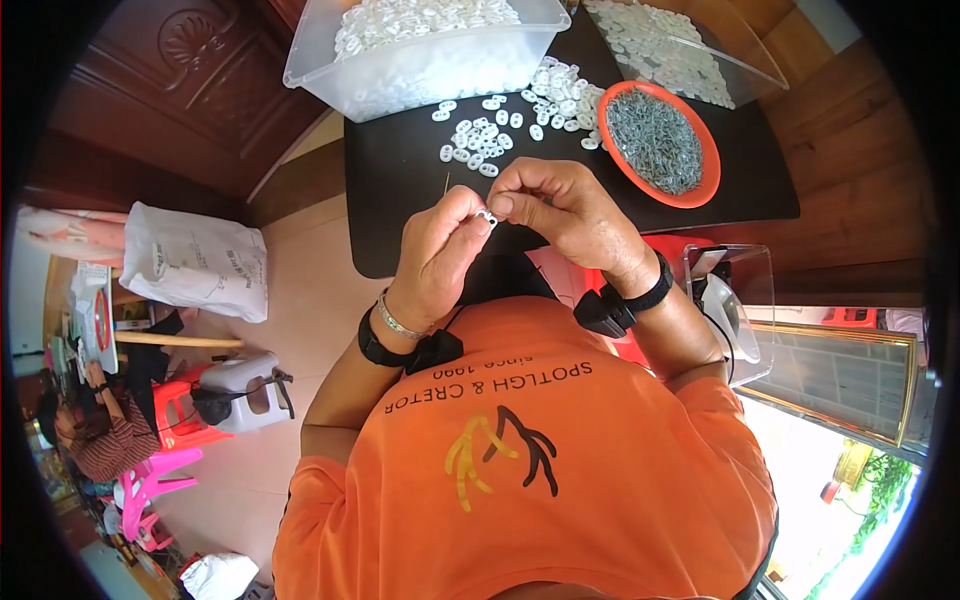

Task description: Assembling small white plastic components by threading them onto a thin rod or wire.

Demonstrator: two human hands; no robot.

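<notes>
Above the near edge of the dark table, my left hand pinches a small white plastic piece with holes in it between thumb and fingertips. My right hand meets it there, thumb and forefinger pressed together at the piece's edge. Whatever those right fingertips hold, if anything, is too small to make out. Just beyond my hands lies a loose group of white oval two-holed pieces. To the right of my right hand stands an orange bowl full of small grey metal parts.
A clear plastic tub heaped with white pieces stands at the table's far side. Another clear container sits far right. On the left are a white sack, a grey stool, and another person.
</notes>
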